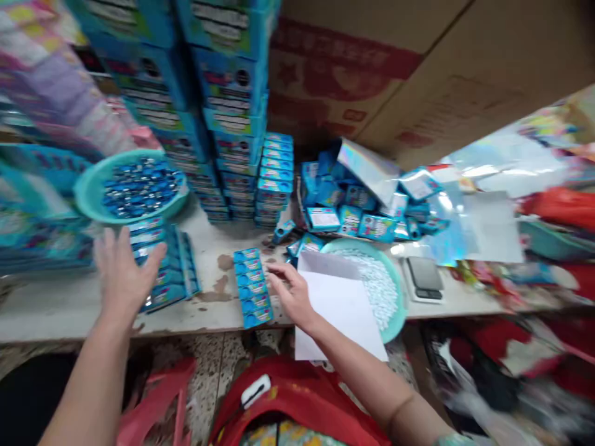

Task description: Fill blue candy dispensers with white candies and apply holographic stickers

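My left hand (123, 269) is slightly smeared by motion, its fingers spread. It is over or beside the left edge of a group of blue printed packets (165, 272); whether it touches them I cannot tell. A row of several small blue boxes (253, 288) lies in front of me on the worktop. Just right of that row is my right hand (295, 297), with fingers loosely bent and apart and nothing visible in them. White sheets of paper (339, 310) lie by my right wrist, partly over a turquoise basin (400, 297) of small white pieces.
Another turquoise basin (86, 198) holds blue wrapped pieces. Tall stacks of blue boxes (232, 118) rise behind the worktop (209, 316), beside a large cardboard carton (372, 74). Loose blue boxes (357, 198) are heaped at the back. A small scale (424, 279) stands at right.
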Tool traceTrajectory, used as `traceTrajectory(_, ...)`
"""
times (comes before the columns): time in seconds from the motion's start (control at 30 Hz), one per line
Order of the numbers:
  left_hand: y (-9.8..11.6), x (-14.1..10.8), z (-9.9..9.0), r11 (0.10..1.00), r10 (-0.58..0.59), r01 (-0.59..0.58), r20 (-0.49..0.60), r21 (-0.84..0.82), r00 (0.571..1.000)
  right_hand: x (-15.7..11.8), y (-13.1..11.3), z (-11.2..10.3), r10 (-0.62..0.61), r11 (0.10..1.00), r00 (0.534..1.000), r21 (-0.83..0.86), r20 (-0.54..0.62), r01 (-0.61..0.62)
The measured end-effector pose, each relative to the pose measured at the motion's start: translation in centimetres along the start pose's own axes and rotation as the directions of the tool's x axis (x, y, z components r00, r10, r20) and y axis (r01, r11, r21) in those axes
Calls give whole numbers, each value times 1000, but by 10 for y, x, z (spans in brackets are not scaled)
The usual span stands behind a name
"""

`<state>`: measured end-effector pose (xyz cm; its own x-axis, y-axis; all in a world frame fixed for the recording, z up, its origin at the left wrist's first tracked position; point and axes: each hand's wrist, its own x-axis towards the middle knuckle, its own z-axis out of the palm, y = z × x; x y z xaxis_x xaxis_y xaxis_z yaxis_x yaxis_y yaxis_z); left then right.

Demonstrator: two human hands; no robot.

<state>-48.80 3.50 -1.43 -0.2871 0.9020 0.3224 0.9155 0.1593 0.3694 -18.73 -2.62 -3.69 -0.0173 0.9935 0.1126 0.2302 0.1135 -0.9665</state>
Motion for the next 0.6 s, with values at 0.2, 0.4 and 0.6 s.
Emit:
traceTrajectory(0.2,196,-59,64,774,260,-12,300,-633,918,17,72,-144,-259,816,839,-574,-479,-75)
traceTrajectory(0.4,272,-60,140,870,332,15,608,-493,721,-10,97,-159,-207,604,963,-797,-172,-13)
traceTrajectory(0.6,290,-72,145,875,478,-312,764,-371,434,-65,101,-149,-106,593,991,-795,79,127)
